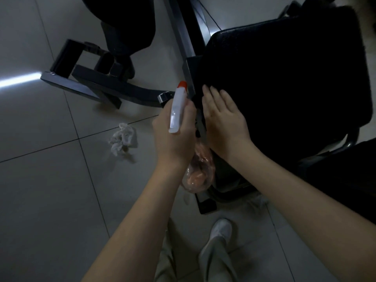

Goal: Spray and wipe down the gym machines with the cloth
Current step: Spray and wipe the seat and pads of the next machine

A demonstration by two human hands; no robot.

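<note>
My left hand [175, 129] grips a spray bottle [178, 108] by its neck; the white head with an orange nozzle tip points up and away, and the clear body with pinkish liquid hangs below my wrist. My right hand [222, 117] lies flat with straight fingers on the near left edge of a black padded seat [284, 78]. Whether a cloth lies under that palm is hidden. A crumpled white cloth [123, 137] lies on the floor tiles, left of my left hand.
Dark metal frame bars of the machine [91, 84] spread over the floor at upper left, and a beam [183, 27] runs up along the seat. Another black pad [126, 23] is at the top. My shoe [220, 228] stands on grey tiles below.
</note>
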